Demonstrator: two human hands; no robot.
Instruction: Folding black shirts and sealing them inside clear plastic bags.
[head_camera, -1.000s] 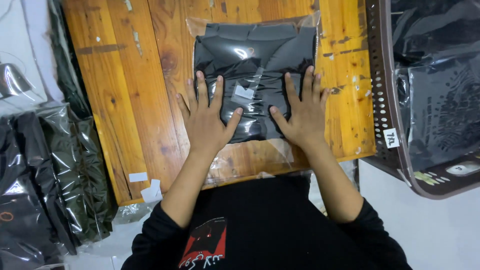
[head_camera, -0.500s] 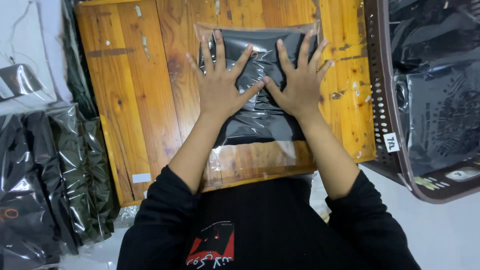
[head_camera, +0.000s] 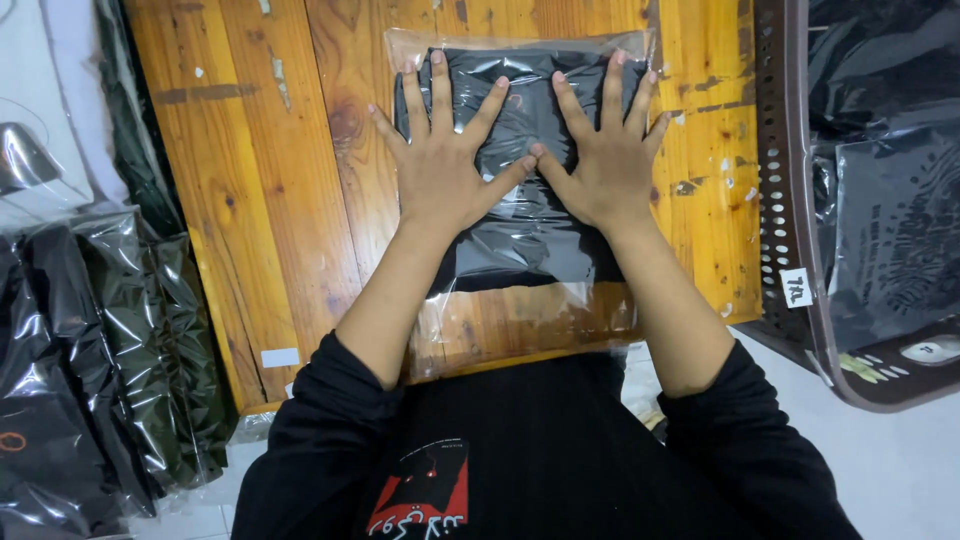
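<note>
A folded black garment in a clear plastic bag (head_camera: 520, 245) lies flat on a wooden table (head_camera: 270, 180). My left hand (head_camera: 445, 155) presses palm-down on the bag's upper left part, fingers spread wide. My right hand (head_camera: 605, 150) presses flat beside it on the upper right part, fingers also spread. The two thumbs nearly touch at the middle of the garment. The empty clear end of the bag reaches toward the table's near edge, under my forearms. Neither hand grips anything.
A dark perforated plastic basket (head_camera: 790, 200) with bagged black garments stands right of the table. A stack of bagged dark garments (head_camera: 110, 350) lies on the floor at the left. The floor at the lower right is white.
Both hands have slid up the bag away from me, from its lower part to its top, staying flat with fingers spread.
</note>
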